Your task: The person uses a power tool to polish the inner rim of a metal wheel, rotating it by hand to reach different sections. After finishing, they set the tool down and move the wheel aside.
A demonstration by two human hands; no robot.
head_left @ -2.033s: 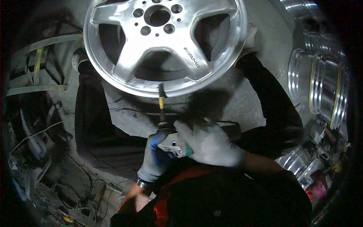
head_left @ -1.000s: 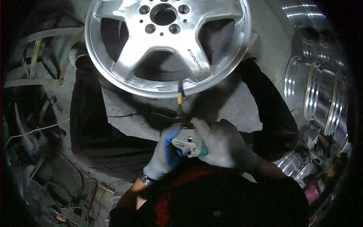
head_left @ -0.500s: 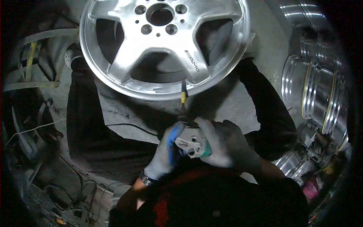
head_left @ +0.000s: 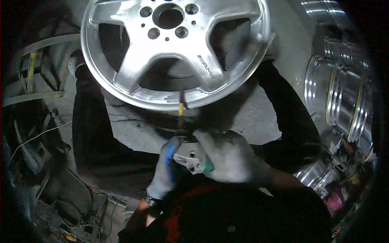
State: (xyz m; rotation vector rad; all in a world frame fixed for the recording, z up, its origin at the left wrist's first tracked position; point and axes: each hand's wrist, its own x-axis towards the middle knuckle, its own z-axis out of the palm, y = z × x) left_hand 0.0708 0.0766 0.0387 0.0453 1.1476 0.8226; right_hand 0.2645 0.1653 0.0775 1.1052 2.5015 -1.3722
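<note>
Both of my gloved hands are closed around a power tool (head_left: 191, 158) with a grey metal head and a bit of green body. My left hand (head_left: 163, 172), in a grey and blue glove, grips its left side. On the right side my right hand (head_left: 231, 158) is wrapped over the green part, slightly blurred. A slim arm with a yellow band (head_left: 181, 108) points forward from the tool, its dark tip overlapping the near rim of a silver alloy wheel (head_left: 133, 99). The wheel has wide spokes and AMG lettering on one of them.
My legs in dark trousers (head_left: 95, 133) spread on both sides of the wheel. Several shiny rims (head_left: 318, 91) stand stacked at the right. At the left is a metal frame (head_left: 30, 73) with a yellow strip, with cables and dark clutter (head_left: 77, 210) below it.
The tool and both hands have moved left and a little toward me, and the tip has slid left along the wheel's near rim. The wheel appears slightly shifted in view.
</note>
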